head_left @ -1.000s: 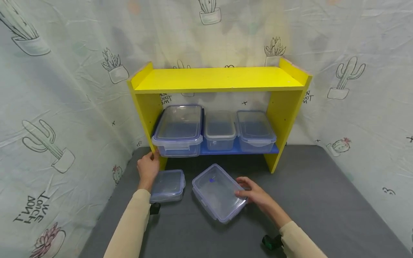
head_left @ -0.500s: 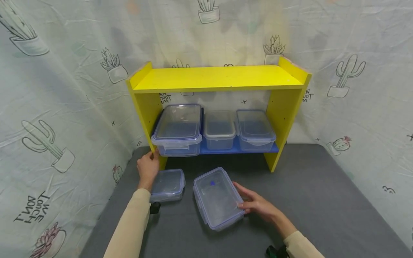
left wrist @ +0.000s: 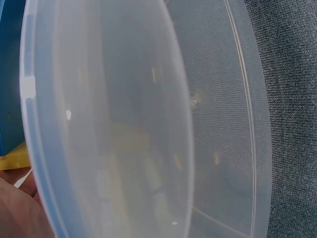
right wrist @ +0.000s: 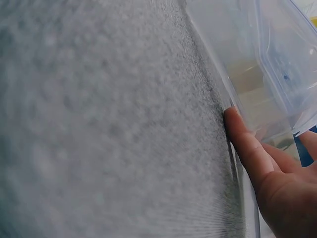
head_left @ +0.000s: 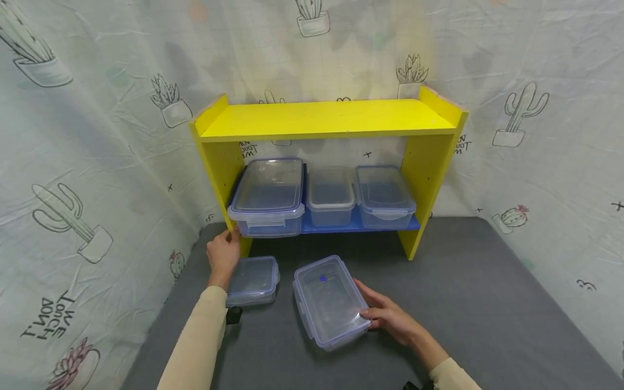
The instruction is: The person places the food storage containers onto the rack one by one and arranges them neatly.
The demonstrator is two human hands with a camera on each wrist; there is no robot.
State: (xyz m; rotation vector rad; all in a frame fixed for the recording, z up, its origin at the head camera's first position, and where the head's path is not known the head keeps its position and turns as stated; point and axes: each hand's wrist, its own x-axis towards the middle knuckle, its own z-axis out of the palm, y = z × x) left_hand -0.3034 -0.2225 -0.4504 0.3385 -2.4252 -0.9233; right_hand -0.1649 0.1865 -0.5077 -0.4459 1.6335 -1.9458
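In the head view my right hand [head_left: 390, 316] grips the right side of a clear food container [head_left: 329, 300] with a blue-edged lid, thumb on the lid's edge. The container sits slightly tilted over the grey table. The right wrist view shows the fingers [right wrist: 247, 148] against the container's wall [right wrist: 237, 64]. My left hand [head_left: 224, 254] holds the lower front edge of the yellow shelf's left side panel [head_left: 214, 179]. Beside that wrist lies a flatter lidded container [head_left: 253, 279]. In the left wrist view a clear container [left wrist: 114, 119] hides most of the hand [left wrist: 20, 208].
On the blue lower board [head_left: 358, 223] stand a large lidded container [head_left: 270, 189], a narrow one [head_left: 331, 195] and another [head_left: 385, 195] at right. The yellow top board [head_left: 326, 116] spans above them. Grey table [head_left: 487, 303] extends to the right, and a cactus-print cloth [head_left: 536, 179] surrounds it.
My right hand has turned the held container toward upright and shifted slightly toward me; over the last half second it barely moves. The left hand stays on the shelf panel.
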